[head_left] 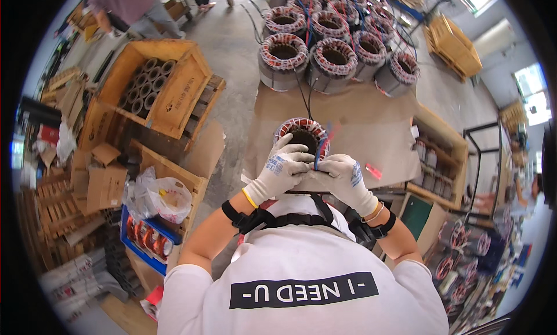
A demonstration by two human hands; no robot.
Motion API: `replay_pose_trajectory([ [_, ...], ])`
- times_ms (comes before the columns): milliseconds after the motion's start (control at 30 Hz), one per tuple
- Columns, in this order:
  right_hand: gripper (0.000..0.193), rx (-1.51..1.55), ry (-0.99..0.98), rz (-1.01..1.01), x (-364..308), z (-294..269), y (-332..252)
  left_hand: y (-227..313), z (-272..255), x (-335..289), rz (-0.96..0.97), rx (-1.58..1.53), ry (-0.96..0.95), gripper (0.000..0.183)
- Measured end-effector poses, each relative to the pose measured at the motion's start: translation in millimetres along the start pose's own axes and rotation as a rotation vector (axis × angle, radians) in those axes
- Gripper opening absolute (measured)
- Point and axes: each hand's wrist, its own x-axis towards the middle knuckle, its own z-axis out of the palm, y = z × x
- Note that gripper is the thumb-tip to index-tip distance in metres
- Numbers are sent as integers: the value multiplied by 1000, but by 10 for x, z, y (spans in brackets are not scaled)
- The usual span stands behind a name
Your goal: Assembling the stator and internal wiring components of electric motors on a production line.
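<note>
Right in front of me on the paper-covered table is a motor stator (300,126), a ring with orange-red windings laced in white cord. My left hand (282,168), in a white work glove, lies over its near left rim, with fingers curled onto the ring. My right hand (343,175), also gloved, has its thumb and fingers pinched round blue and red lead wires (319,150) at the near right rim. Two dark leads rise from the stator's far side. The gloves hide its near side and the fingertips.
Several finished-looking stators (333,59) stand grouped at the table's far end. A small red item (373,172) lies on the brown paper (371,126). At left are a wooden crate (180,85) of metal tubes and a blue tray (151,248); at right, a wooden shelf box (455,137).
</note>
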Motion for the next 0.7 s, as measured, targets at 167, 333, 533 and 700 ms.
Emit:
replay_pose_trajectory([
  [167, 16, 162, -96, 127, 200, -150, -30, 251, -1, -42, -340, -256, -13, 16],
  [333, 13, 291, -114, 84, 324, -318, -122, 645, -172, 96, -702, -788, 188, 26],
  [533, 17, 178, -18, -49, 494, -534, -300, 890, -441, 404, -570, -783, 404, 27],
  [700, 18, 198, 6, -189, 606, -642, -343, 1029, -524, 496, -498, -703, 449, 24],
])
